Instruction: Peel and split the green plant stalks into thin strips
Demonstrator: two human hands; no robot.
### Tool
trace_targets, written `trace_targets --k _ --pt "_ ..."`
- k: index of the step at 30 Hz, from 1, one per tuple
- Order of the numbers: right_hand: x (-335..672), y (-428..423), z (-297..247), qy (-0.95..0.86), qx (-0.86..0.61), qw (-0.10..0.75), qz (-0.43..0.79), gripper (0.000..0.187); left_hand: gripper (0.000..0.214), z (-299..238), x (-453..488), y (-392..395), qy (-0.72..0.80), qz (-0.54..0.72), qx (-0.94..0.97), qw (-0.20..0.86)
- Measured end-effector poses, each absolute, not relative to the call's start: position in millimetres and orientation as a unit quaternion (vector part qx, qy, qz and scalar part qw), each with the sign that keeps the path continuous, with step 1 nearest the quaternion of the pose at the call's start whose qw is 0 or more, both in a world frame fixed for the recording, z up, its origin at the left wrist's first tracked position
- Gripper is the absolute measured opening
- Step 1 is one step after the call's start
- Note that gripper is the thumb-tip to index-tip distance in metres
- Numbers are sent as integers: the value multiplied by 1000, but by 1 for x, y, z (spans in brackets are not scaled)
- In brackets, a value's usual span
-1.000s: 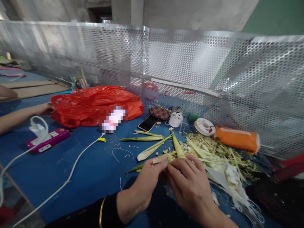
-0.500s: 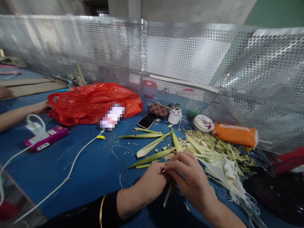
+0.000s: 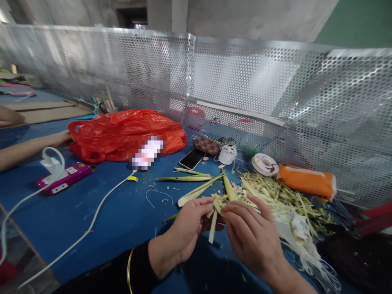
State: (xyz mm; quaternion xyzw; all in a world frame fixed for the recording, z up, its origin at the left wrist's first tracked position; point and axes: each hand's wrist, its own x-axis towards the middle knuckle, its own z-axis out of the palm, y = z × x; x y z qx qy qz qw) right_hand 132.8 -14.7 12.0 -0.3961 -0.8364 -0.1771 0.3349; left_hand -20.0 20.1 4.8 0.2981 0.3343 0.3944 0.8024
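Observation:
Between my two hands is a small woven or folded piece of pale green leaf strips (image 3: 217,203), with one flat strip end hanging down. My left hand (image 3: 190,225) pinches its left side between thumb and fingers. From the right, my right hand (image 3: 251,228) has its fingertips closed on the piece's other edge. Just beyond the fingers lie several long green leaf sheaths (image 3: 196,188), and one broad pointed leaf (image 3: 228,185) stands out behind the right hand. Some fingers under the piece are hidden.
A heap of shredded leaf strips (image 3: 284,196) and white threads (image 3: 321,261) lie right. Behind are an orange packet (image 3: 306,180), ribbon spool (image 3: 265,164) and dark phone (image 3: 192,158). Left are a red plastic bag (image 3: 122,134), purple power strip (image 3: 65,177), white cable (image 3: 99,204) and another person's arm (image 3: 33,149).
My hands have moved slightly apart and turned, bringing the folded leaf strips into view between them. The view has shifted a little. The other person's arm stays by the red bag.

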Motion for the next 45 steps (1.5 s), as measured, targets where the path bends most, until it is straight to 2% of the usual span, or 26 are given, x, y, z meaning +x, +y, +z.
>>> trace_targets --k 12,18,23,25,28,32,37,41,45 --pt "135 -14 8 -852 -383 299 -193 21 21 7 -23 18 345 391 350 778" --pt "132 -13 -2 -843 -378 331 -191 17 23 4 -22 19 360 404 338 770" --pt "127 -16 -11 -863 -344 301 -217 22 27 -3 -19 17 353 421 316 773" --pt "125 -18 -12 -858 -344 315 -214 23 27 -4 -18 16 359 421 311 773" --pt "122 -19 -5 -826 -392 381 -137 17 25 -3 -18 14 362 412 322 771" --pt "121 -17 5 -728 -493 468 86 13 21 -1 -20 15 367 391 354 766" --pt "125 -11 4 -586 -568 488 309 22 22 -2 -22 17 365 363 378 769" --pt "126 -7 -3 -540 -575 483 380 28 18 -3 -23 17 354 350 388 776" --pt "126 -5 -7 -544 -587 475 367 29 22 -2 -22 18 359 339 402 771"
